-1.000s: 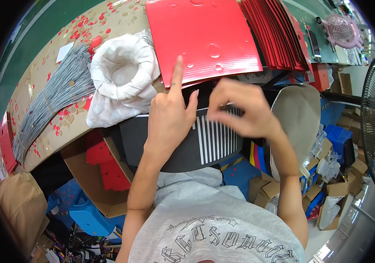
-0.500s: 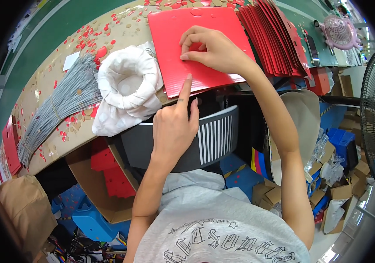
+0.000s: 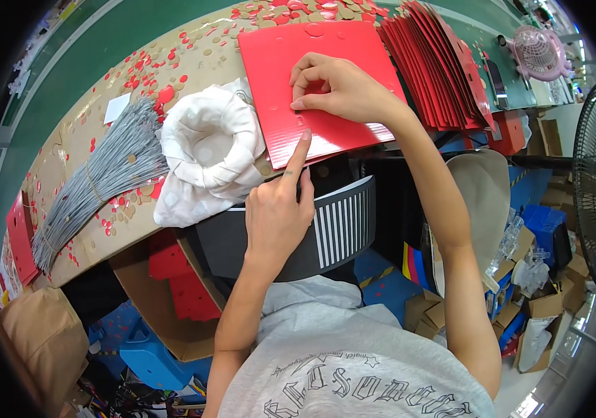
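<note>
Here, we find the red sheet point(image 3: 273, 90) lying flat at the surface's near edge, its own near edge slightly overhanging. Over its middle we see the right hand point(image 3: 336, 87), fingers curled, thumb tip close to the forefinger; whether anything is pinched there, we cannot tell. The left hand point(image 3: 277, 209) is empty, forefinger stretched across the sheet's near edge, thumb apart, other fingers folded. Just left, along the same edge, we note a white cloth bag point(image 3: 179, 202), mouth rolled open. Beyond it, toward the surface's left end, lies a tied bundle of grey strands point(image 3: 99, 177). We log red and tan discs point(image 3: 166, 94) strewn toward the far edge. Just right of the sheet, a row of red panels point(image 3: 437, 76) leans together.
</note>
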`<action>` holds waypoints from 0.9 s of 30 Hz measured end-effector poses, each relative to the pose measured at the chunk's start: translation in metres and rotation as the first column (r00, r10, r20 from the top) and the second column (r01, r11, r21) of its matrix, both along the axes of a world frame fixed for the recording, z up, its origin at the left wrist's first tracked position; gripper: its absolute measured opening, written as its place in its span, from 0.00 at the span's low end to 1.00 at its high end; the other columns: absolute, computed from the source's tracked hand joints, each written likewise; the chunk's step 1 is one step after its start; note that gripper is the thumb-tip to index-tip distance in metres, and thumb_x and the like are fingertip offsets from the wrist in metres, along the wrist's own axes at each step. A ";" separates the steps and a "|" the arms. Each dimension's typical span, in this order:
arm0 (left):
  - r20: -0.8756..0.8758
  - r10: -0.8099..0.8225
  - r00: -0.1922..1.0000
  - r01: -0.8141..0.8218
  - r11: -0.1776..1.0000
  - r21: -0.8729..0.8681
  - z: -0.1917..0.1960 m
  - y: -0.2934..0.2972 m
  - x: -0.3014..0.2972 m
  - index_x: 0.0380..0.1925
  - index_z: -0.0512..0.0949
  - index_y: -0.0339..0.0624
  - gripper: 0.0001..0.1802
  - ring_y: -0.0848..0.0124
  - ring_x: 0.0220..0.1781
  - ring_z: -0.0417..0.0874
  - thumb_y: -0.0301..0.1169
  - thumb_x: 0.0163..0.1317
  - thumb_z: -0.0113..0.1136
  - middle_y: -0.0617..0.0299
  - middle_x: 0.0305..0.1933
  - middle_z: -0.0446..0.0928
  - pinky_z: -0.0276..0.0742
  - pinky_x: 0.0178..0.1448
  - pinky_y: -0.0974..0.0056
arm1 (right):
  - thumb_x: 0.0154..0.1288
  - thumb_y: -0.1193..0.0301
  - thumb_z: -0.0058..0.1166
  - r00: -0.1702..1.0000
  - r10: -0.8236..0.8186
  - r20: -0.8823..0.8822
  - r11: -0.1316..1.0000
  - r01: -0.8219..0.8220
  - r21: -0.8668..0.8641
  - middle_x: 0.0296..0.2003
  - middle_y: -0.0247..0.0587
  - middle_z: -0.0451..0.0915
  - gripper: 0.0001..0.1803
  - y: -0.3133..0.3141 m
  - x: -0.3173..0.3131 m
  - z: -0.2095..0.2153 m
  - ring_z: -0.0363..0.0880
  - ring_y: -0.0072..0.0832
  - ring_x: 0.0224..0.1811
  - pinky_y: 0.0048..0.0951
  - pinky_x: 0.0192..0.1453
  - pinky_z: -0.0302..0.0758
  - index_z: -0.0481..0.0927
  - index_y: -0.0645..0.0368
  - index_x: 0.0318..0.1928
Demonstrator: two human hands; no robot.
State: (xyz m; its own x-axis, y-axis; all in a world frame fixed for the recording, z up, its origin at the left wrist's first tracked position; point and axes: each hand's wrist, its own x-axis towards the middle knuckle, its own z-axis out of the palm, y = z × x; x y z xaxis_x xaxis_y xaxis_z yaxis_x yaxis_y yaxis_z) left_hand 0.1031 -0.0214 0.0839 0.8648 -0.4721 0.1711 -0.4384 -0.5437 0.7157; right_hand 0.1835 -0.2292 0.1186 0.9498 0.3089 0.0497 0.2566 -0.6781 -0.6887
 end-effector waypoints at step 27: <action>0.022 0.032 0.999 -0.030 0.997 -0.068 -0.009 -0.001 -0.001 0.71 0.69 0.58 0.37 0.67 0.12 0.67 0.19 0.62 0.59 0.54 0.12 0.63 0.69 0.25 0.60 | 0.68 0.71 0.60 0.984 -0.157 0.079 0.937 0.123 0.328 0.52 0.38 0.80 0.11 -0.040 -0.006 0.042 0.79 0.25 0.56 0.30 0.59 0.76 0.80 0.60 0.48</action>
State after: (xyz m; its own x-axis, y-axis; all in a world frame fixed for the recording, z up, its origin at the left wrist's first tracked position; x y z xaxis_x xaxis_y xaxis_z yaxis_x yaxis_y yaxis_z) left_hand 0.1023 -0.0228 0.0748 0.8742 -0.4319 0.2217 -0.4390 -0.5082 0.7410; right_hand 0.1772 -0.2688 0.1609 0.9667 0.1250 0.2232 0.2558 -0.4598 -0.8504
